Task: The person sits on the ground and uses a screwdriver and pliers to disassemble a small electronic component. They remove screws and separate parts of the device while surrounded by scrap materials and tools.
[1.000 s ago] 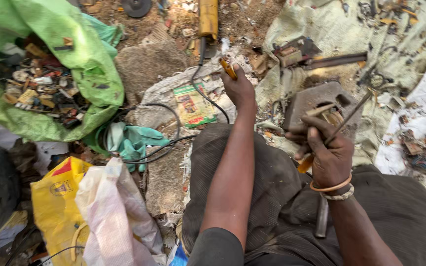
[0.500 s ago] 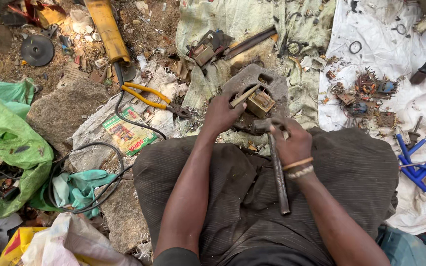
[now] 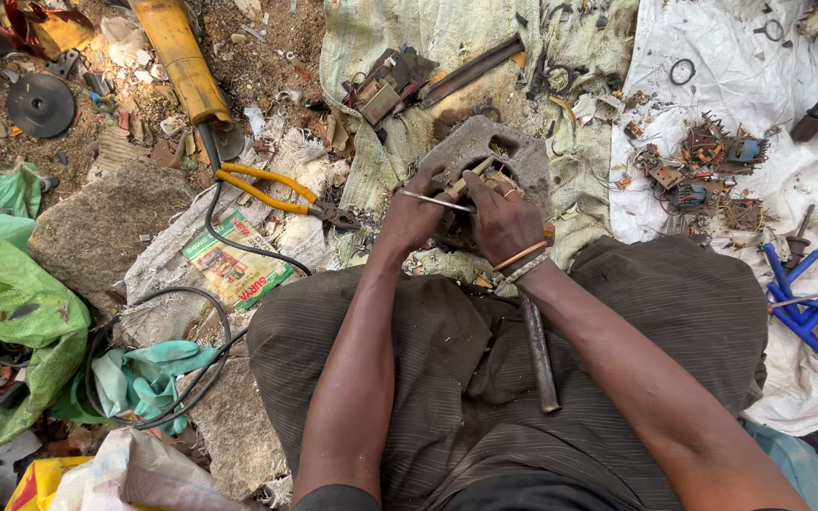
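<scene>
My left hand and my right hand meet over a grey stone block just beyond my knees. In my right hand is a screwdriver: its thin shaft pokes out to the left and a bit of orange handle shows by the wrist bangles. The fingers of my left hand pinch a small brown metal part lying on the block. Most of that part is hidden by both hands. A dark metal bar rests on my lap.
Yellow-handled pliers lie left of the block beside a black cable. Old transformers sit on the sack beyond. A white sheet at right holds scrap parts and blue tools. A green bag lies far left.
My left hand came back from reaching out to the left and joined the right hand on the stone block. The view swung right and centred on the block.
</scene>
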